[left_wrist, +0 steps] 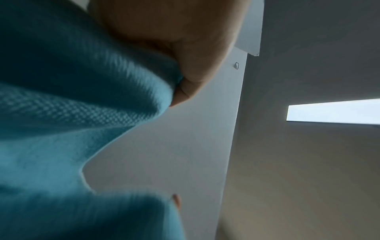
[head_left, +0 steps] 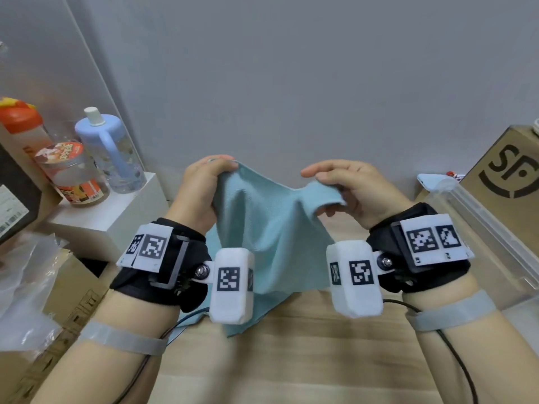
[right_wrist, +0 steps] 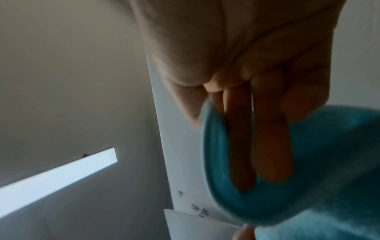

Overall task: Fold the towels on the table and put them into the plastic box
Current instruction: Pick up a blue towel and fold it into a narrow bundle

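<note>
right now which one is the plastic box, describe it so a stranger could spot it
Look to the wooden table's right edge, beside the right hand. The plastic box stands there, before the printed cardboard carton. Unlike the brown carton, it is see-through.

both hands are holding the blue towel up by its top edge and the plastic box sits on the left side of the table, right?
Not quite. The box sits on the right, as the head view shows. The rest holds: left hand and right hand hold the blue towel up by its top edge.
</note>
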The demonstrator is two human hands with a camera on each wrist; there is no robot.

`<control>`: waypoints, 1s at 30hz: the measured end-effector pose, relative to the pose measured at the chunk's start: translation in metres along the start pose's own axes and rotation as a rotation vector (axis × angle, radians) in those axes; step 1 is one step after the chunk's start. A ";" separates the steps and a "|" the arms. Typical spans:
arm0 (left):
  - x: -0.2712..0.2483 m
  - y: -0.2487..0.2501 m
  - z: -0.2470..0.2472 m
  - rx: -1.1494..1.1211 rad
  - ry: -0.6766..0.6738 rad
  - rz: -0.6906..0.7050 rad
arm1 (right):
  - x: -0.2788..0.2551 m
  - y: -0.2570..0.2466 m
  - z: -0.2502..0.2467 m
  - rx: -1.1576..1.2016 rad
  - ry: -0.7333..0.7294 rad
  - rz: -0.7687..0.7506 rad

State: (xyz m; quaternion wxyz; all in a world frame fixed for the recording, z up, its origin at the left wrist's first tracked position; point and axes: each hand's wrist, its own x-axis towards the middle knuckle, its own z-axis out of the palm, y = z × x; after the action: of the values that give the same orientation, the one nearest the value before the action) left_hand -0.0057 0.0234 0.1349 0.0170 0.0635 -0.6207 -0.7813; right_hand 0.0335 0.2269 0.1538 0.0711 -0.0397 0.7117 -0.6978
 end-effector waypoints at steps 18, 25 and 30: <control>-0.026 0.022 0.019 0.059 -0.401 -0.010 | -0.001 -0.012 0.031 -0.489 0.219 -0.337; -0.031 0.028 0.018 0.208 -0.511 -0.018 | 0.002 -0.008 0.032 -0.620 0.281 -0.316; -0.032 0.027 0.015 0.239 -0.557 0.001 | 0.002 -0.007 0.034 -0.641 0.312 -0.305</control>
State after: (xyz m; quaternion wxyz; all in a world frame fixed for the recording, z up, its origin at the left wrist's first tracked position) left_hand 0.0231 0.0349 0.1666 -0.1611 -0.1521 -0.6889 -0.6902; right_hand 0.0369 0.1928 0.1607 -0.1585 -0.0589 0.8819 -0.4400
